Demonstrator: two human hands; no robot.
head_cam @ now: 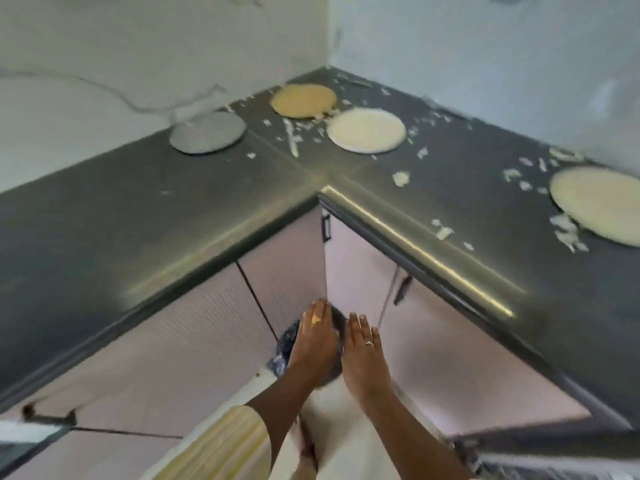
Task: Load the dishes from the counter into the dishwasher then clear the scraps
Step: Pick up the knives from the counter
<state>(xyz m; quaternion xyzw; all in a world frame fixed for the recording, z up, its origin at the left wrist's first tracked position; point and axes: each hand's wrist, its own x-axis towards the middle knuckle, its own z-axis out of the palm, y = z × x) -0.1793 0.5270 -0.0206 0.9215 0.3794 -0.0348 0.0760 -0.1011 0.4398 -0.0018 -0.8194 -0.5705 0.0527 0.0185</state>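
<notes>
Four plates lie on the dark L-shaped counter [145, 202]: a grey plate [207, 132] on the left arm, a tan plate [303, 100] near the back corner, a white plate [366, 130] beside it, and a cream plate [599, 206] at the right edge. Pale scraps [292, 135] are strewn between and around them. Below the counter's inner corner, my left hand [317, 337] and my right hand [363, 348] are held flat, side by side, fingers straight, over a dark round container [289, 341] flecked with white. Neither hand holds anything.
Pale pink cabinet doors [194, 341] with dark handles run under both counter arms. White marbled walls back the counter. A blurred dark edge [540, 452] shows at the bottom right, and another [24, 441] at the bottom left.
</notes>
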